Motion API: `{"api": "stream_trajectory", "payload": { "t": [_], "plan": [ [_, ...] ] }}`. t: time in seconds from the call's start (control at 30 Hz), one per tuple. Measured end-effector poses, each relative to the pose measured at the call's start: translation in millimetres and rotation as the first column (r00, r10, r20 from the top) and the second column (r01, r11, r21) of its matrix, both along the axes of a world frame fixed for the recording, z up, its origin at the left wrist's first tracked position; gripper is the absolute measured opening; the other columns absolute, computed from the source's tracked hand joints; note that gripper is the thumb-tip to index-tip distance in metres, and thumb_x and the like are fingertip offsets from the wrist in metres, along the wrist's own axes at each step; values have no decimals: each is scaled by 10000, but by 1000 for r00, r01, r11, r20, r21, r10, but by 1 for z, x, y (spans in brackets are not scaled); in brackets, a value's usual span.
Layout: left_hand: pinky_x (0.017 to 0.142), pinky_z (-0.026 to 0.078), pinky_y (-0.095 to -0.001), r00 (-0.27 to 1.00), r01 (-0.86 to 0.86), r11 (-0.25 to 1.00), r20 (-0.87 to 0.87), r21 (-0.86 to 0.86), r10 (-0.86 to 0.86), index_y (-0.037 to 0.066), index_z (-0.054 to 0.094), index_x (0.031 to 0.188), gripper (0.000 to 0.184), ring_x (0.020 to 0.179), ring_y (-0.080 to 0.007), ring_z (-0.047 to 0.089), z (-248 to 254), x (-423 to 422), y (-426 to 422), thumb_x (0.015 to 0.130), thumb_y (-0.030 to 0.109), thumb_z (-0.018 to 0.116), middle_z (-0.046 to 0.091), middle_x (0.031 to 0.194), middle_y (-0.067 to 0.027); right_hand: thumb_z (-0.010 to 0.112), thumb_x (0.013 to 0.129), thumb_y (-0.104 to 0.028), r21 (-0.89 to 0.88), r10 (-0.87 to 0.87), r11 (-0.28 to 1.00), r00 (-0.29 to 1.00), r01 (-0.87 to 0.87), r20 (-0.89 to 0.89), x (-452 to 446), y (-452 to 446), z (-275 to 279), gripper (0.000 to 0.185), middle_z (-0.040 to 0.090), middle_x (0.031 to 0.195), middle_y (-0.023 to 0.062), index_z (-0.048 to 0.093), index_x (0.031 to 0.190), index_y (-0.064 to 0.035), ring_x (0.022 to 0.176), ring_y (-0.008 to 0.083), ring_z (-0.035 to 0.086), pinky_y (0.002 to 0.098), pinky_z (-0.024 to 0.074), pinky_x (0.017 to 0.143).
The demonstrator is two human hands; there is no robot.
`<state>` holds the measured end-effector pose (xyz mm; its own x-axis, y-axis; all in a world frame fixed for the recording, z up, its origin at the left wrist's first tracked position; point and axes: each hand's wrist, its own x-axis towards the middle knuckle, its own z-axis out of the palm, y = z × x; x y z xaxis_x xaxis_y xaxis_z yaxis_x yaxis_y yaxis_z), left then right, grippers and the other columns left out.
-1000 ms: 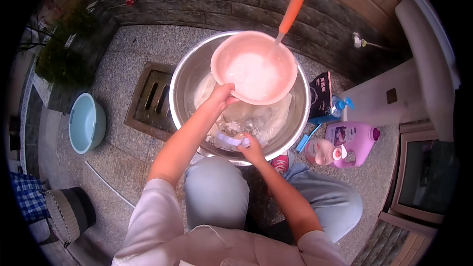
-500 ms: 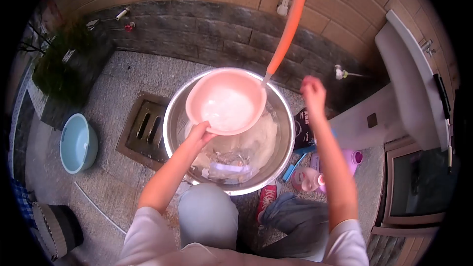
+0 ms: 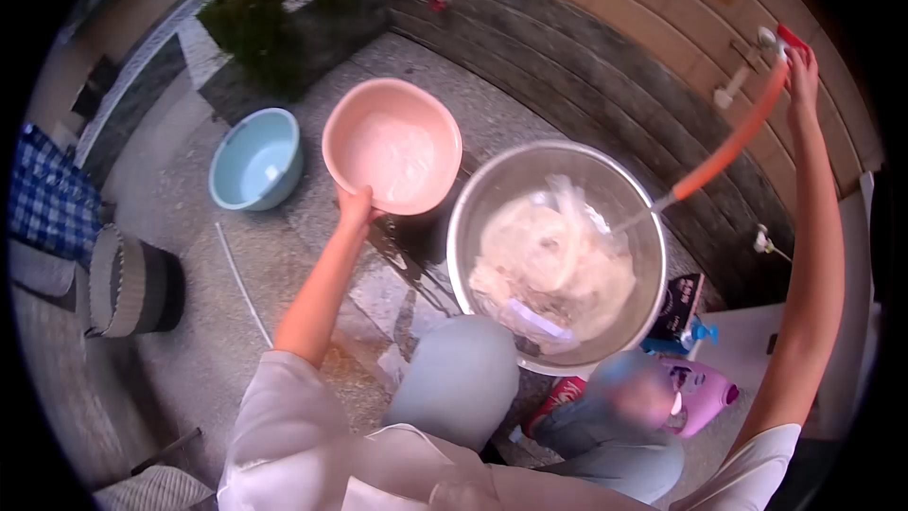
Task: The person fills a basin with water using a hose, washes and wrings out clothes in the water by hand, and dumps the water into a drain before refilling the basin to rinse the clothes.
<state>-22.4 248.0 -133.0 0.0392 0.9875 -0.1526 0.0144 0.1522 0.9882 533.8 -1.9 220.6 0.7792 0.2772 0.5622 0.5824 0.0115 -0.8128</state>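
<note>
A pink basin [image 3: 392, 147] with clear water in it is held out to the left by my left hand [image 3: 357, 208], which grips its near rim. At the upper right, my right hand [image 3: 802, 76] is raised to the wall and closed round a red tap handle [image 3: 791, 37]. From that tap an orange hose [image 3: 728, 151] curves down to the large steel tub [image 3: 459, 265], and water runs from its end. Wet pale cloth [image 3: 539, 255] lies in the tub, with a lilac bar-shaped thing [image 3: 541, 320] on its near side.
A light blue basin [image 3: 255, 159] stands on the paving left of the pink one. Right of the tub are a black packet [image 3: 679, 308] and a purple bottle [image 3: 702, 396]. A woven basket [image 3: 132, 282] and a thin white pipe [image 3: 243, 284] are at the left. A planter [image 3: 274, 38] stands behind.
My left hand has carried the pink basin leftward from above the tub. My right hand has reached up and right to the tap handle. The view has turned.
</note>
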Motion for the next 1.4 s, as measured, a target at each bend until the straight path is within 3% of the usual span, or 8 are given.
{"api": "stream_trajectory", "payload": {
  "t": [0.2, 0.4, 0.73, 1.0, 1.13, 1.27, 1.33, 1.4],
  "plan": [
    [820, 375, -362, 981, -116, 910, -95, 398, 167, -4, 238, 1272, 580, 1066, -290, 421, -83, -70, 26, 735, 30, 454, 388, 1184, -187, 644, 717, -207, 106, 40, 994, 999, -37, -24, 23, -2, 4, 399, 472, 1045, 107, 432, 1029, -78, 881, 188, 500, 319, 438, 705],
    [1070, 78, -359, 907, 133, 776, -392, 616, 156, -25, 86, 1364, 770, 1319, -304, 128, -149, -124, 6, 739, 110, 515, 143, 1418, -196, 619, 708, -147, 268, 108, 963, 956, -33, -271, 4, 20, -4, 780, 505, 919, 91, 154, 1324, -264, 707, 173, 512, 328, 424, 512],
    [1020, 201, -418, 680, 175, 746, -627, 643, 380, 31, 166, 1365, 704, 1270, -348, 229, -50, -87, -66, 748, 60, 507, 219, 1387, -211, 508, 735, -2, 445, 276, 879, 944, -171, -182, -8, 15, -5, 604, 479, 1046, 92, 249, 1235, -222, 763, 170, 507, 311, 463, 556],
    [958, 251, -529, 698, -31, 687, -476, 726, 534, 99, 187, 1368, 815, 1199, -392, 334, -65, -86, -76, 684, 112, 630, 262, 1379, -180, 537, 671, -18, 187, -282, 959, 799, 214, 532, 1, 49, -53, 548, 534, 1098, 117, 384, 1184, -132, 748, 177, 523, 302, 453, 676],
    [1040, 198, -381, 859, -285, 678, -135, 678, 495, 19, 178, 1358, 698, 1247, -352, 280, -137, -87, -60, 705, -96, 396, 225, 1372, -237, 540, 673, -68, -95, -128, 987, 992, 128, -1, -64, 12, -13, 626, 511, 1154, 121, 366, 1259, -203, 752, 215, 506, 345, 433, 738],
    [942, 366, -460, 778, -531, 847, 419, 40, 468, 34, 199, 1333, 629, 1129, -330, 406, -191, -89, -48, 745, -69, 398, 305, 1320, -175, 521, 697, -92, -160, -227, 943, 917, 290, 328, -101, -22, -58, 663, 216, 1401, 172, 323, 1310, -249, 1192, 395, 333, 414, 294, 993],
    [816, 471, -499, 670, -258, 828, 526, -497, 524, -18, 321, 1214, 495, 1004, -320, 487, -169, -103, -64, 735, 2, 441, 448, 1165, -166, 454, 729, 3, -42, -47, 997, 906, 71, 421, -129, -40, -114, 496, 406, 1273, 146, 448, 1212, -109, 1077, 257, 489, 312, 402, 888],
    [815, 475, -482, 664, -76, 843, 604, -532, 441, -17, 402, 1138, 407, 1008, -336, 489, -209, -128, -72, 745, 60, 469, 477, 1108, -179, 451, 746, 1, -222, 226, 948, 973, -230, -41, -161, -60, -195, 301, 597, 966, 95, 570, 1020, -35, 761, 178, 595, 263, 463, 697]
  ]
}}
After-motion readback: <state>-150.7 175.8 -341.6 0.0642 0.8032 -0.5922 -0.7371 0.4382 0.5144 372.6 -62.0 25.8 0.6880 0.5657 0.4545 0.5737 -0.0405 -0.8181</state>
